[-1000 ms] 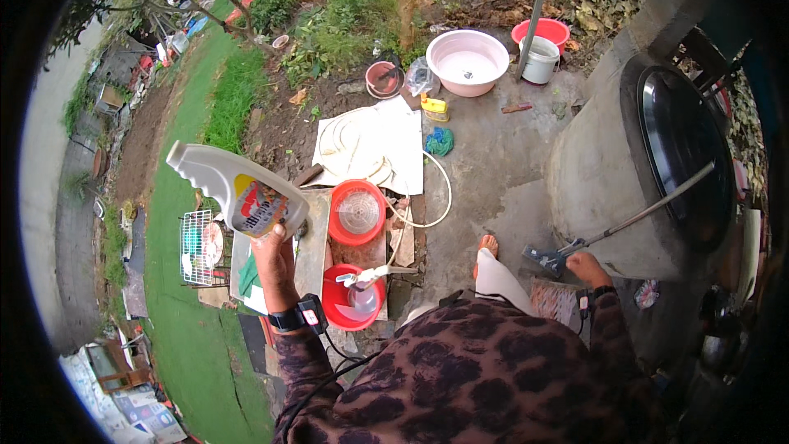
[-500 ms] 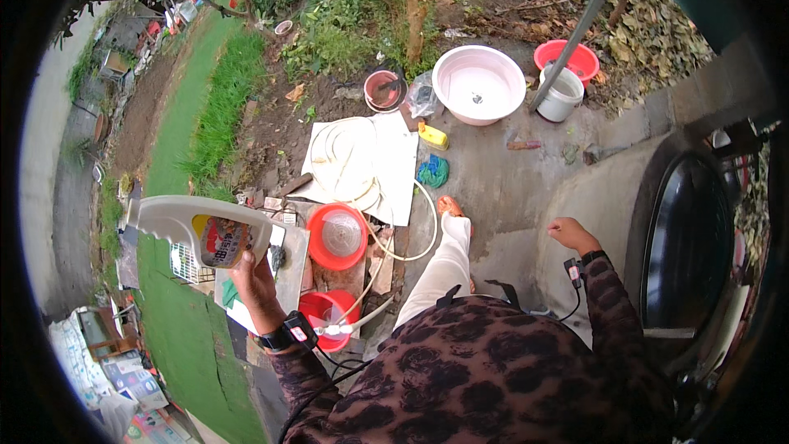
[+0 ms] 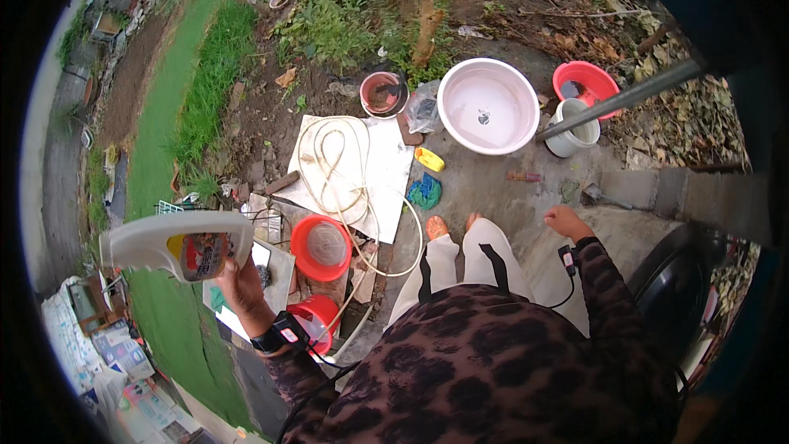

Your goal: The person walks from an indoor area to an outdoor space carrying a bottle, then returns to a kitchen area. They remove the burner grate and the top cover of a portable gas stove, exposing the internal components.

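Strip of green ground [image 3: 168,115] runs down the left. White sheet [image 3: 390,136] lies flat near centre, with a cream hose [image 3: 423,237] coiled on it and looping off its right edge. Pale pink tub [image 3: 493,99] stands on the concrete, upper right; just beyond it, a white bucket [image 3: 573,144] with a red basin [image 3: 596,82] close behind. Two red buckets [image 3: 316,248] sit below the sheet, one nearer the wearer. Whitish jug [image 3: 148,238]: held up at left, lying sideways, narrow end pointing left. Left hand [image 3: 238,284]: wrapped about the jug's right end, beside its label. Right hand [image 3: 563,220]: raised over the concrete, fingers curled in; contents, cannot tell. Yellow bottle [image 3: 429,159] and blue-green bundle [image 3: 425,191] lie beside the sheet.
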The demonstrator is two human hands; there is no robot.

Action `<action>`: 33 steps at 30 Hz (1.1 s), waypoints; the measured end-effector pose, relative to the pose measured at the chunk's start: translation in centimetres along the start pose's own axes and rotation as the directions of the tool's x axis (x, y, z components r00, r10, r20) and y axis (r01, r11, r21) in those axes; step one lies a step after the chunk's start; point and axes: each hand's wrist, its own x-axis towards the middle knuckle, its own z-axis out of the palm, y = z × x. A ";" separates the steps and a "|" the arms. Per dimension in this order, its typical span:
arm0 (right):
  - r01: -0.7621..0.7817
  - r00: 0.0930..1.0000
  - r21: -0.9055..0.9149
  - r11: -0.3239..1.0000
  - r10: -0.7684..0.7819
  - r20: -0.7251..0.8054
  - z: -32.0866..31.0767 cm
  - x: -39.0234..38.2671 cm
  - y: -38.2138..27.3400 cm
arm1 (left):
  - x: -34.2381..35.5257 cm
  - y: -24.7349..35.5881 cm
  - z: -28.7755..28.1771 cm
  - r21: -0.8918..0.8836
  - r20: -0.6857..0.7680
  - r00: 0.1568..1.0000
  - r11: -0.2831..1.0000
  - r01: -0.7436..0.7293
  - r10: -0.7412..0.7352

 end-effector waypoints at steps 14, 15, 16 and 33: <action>0.110 0.978 0.045 0.993 -0.116 0.173 -6.6 27.6 -1.3 | 5.1 -4.1 6.3 0.131 -0.359 0.932 0.986 0.101 -0.048; 0.088 0.975 0.032 0.996 -0.093 0.201 -6.7 28.4 -1.7 | 5.8 -4.5 6.6 0.170 -0.378 0.926 0.984 0.059 0.009; 0.040 0.969 0.003 0.999 -0.039 0.242 -7.3 29.5 -1.7 | 6.9 -4.5 7.3 0.190 -0.367 0.930 0.980 0.059 0.015; 0.106 0.909 -0.029 0.994 -0.085 0.408 -5.2 38.5 -0.2 | 13.0 -10.2 14.2 0.210 -0.470 0.882 0.976 0.061 0.046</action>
